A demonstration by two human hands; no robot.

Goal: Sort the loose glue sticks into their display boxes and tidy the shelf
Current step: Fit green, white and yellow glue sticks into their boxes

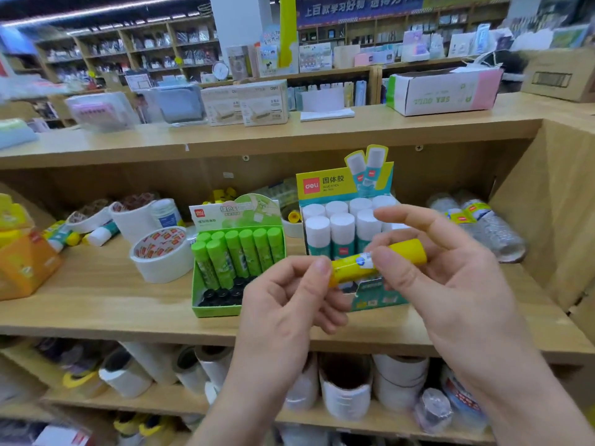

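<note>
A yellow glue stick (404, 252) lies almost level between both hands, in front of the shelf. My left hand (289, 297) pinches its left end with thumb and fingertips. My right hand (450, 278) pinches its middle, index finger stretched out above it. Behind stands a teal display box (375, 299) with several white-capped glue sticks (341, 225). To its left is a green display box (212, 309) holding several green glue sticks (246, 255), its front rows empty. Loose glue sticks (103, 235) lie at the back left of the shelf.
A roll of white tape (161, 255) sits left of the green box, more rolls behind it. An orange-yellow box (25, 262) is at the far left. Plastic-wrapped bottles (489, 226) lie at the right. The wooden shelf board (106, 297) has rolls stored below.
</note>
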